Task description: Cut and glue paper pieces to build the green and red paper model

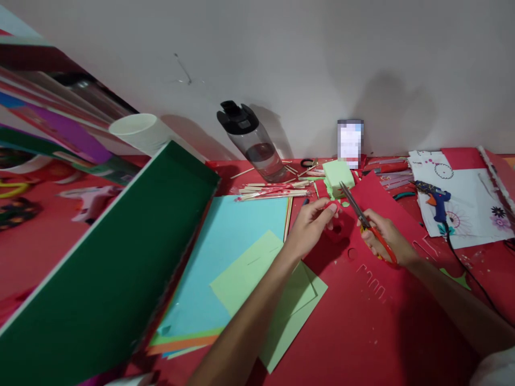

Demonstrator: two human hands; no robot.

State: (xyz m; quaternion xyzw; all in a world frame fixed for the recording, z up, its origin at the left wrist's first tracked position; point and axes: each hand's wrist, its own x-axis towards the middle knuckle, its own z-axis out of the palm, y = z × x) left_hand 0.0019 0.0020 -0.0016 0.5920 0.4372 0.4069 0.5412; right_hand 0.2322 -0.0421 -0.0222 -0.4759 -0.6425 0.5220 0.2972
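My left hand [316, 222] is closed, thumb against fingers, on a small red piece [332, 207] that looks like paper or foam. In my right hand [384, 233] is a pair of scissors [364, 220] with red-orange handles, its blades pointing up and left toward my left hand. Just beyond the two hands stands a pale green block [338, 174], with scraps of green around its base. A red sheet [376, 201] lies behind and under my right hand. Small curved cut marks show on the red surface below the hands.
To the left lie stacked coloured sheets [225, 230] and pale green sheets [298, 332], beside a tilted dark green panel [120, 257]. A water bottle [257, 145], wooden sticks [277, 190] and a phone [350, 142] stand or lie near the wall. A blue glue gun [438, 201] with its cord rests at right.
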